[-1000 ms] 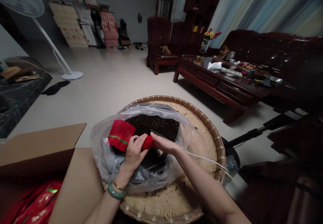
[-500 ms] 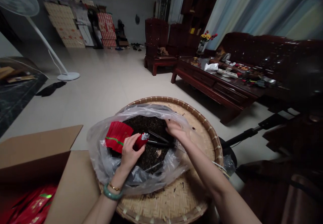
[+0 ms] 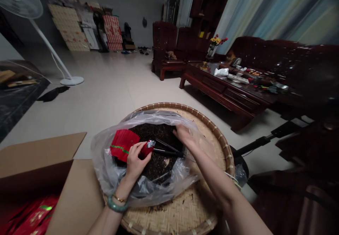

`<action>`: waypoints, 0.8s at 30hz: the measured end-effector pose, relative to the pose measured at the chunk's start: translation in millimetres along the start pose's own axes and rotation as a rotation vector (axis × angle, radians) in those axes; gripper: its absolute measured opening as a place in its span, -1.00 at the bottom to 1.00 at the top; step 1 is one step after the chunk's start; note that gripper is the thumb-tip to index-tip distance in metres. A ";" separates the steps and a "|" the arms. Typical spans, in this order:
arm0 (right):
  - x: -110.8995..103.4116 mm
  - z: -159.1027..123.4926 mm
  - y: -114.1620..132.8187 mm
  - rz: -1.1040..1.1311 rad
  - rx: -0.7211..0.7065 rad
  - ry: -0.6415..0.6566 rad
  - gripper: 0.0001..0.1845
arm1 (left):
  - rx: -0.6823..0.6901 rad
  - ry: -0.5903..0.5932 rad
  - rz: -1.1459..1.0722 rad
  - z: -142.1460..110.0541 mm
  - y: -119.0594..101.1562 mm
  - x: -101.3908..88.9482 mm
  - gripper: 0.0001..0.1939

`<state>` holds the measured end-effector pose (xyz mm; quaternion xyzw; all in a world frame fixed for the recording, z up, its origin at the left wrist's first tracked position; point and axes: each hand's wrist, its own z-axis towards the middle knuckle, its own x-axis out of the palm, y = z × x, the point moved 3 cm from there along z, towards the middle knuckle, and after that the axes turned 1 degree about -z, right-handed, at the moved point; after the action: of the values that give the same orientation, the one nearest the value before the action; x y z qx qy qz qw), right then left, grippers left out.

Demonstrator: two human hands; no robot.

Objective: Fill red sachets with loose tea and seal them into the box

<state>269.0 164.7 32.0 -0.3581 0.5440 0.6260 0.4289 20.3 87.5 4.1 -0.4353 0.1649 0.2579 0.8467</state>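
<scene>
My left hand (image 3: 136,159), with a green bangle on its wrist, is closed around a small red packet (image 3: 146,151) whose silvery top end faces right. Just left of it, a row of flat red packets (image 3: 125,145) with a green stripe lies on dark loose tea leaves (image 3: 152,131) inside a clear plastic bag (image 3: 102,150). My right hand (image 3: 183,135) is at the bag's right side, its fingers curled down into the leaves. Between the hands lies a black two-armed tool (image 3: 168,152), like a hair straightener, its arms spread in a V.
The bag rests on a round woven bamboo tray (image 3: 182,214). An open cardboard box (image 3: 79,196) with more red packets (image 3: 35,214) stands at left. A white cord (image 3: 231,176) crosses the tray's right rim. Farther off are a standing fan (image 3: 71,80) and a cluttered wooden table (image 3: 219,90).
My right hand has left the black tool and the packet and moved right into the tea leaves. The tool now lies in the bag, while my left hand keeps the packet.
</scene>
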 end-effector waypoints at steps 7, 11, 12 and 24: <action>0.8 -7.7 15.8 0.746 0.088 -0.039 -0.67 | 0.000 -0.020 -0.017 0.3 -0.9 -1.4 -0.65; 16.7 -15.9 16.4 1.304 0.317 0.009 -0.72 | -0.006 -0.025 -0.027 0.6 -2.2 -2.4 -0.65; 21.3 -18.9 16.7 1.414 0.377 0.033 -0.76 | -0.008 -0.024 -0.029 0.6 -2.2 -2.4 -0.65; 14.1 -58.8 55.9 2.173 0.708 0.543 -0.68 | -0.018 -0.030 -0.052 0.4 -3.8 -3.9 -0.65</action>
<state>210.8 106.4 31.1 0.3118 0.7812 0.3799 -0.3850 19.4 84.9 8.7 -0.4430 0.1385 0.2439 0.8515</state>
